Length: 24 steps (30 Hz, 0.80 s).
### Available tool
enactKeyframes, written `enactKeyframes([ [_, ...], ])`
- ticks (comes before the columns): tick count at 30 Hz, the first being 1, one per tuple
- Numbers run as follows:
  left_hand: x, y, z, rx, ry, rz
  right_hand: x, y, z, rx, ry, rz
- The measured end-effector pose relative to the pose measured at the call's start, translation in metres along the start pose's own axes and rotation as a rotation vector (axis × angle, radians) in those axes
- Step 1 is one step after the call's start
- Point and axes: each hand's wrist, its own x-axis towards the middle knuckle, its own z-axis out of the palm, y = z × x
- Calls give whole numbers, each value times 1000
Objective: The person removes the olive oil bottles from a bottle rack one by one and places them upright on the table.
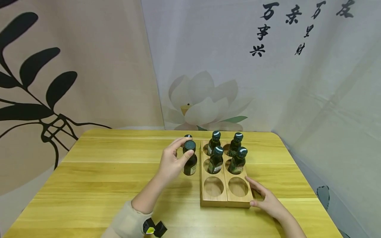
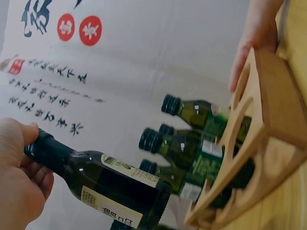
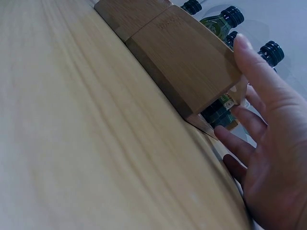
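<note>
My left hand point(image 1: 172, 158) pinches a dark green glass bottle point(image 1: 190, 165) by its capped neck, thumb and fingers on either side. The bottle is upright, just left of a wooden rack point(image 1: 214, 203); pale labels show on its body in the left wrist view. In the rack's middle and back rows stand several similar bottles point(image 1: 237, 162) with black caps. Both round holes point(image 1: 213, 186) of the front row hold nothing. My right hand point(image 1: 269, 200) touches the rack's front right corner, thumb at the front and fingers loosely extended along the side.
Behind the left hand another black cap point(image 1: 188, 136) shows, its bottle mostly hidden. Rack and hands are over a yellow wood-grain table point(image 1: 119, 172). A printed cloth backdrop point(image 1: 208, 49) hangs beyond the table's far edge.
</note>
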Motion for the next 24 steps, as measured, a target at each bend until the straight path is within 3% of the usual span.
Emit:
enactKeyframes([
  [6, 0, 14, -15, 32, 14, -40, 0, 0, -1, 2, -2, 3],
  [13, 1, -15, -29, 55, 43, -35, 0, -1, 0, 11, -12, 29],
  [24, 19, -32, -45, 73, 86, -70, 0, -4, 0, -24, -10, 22],
])
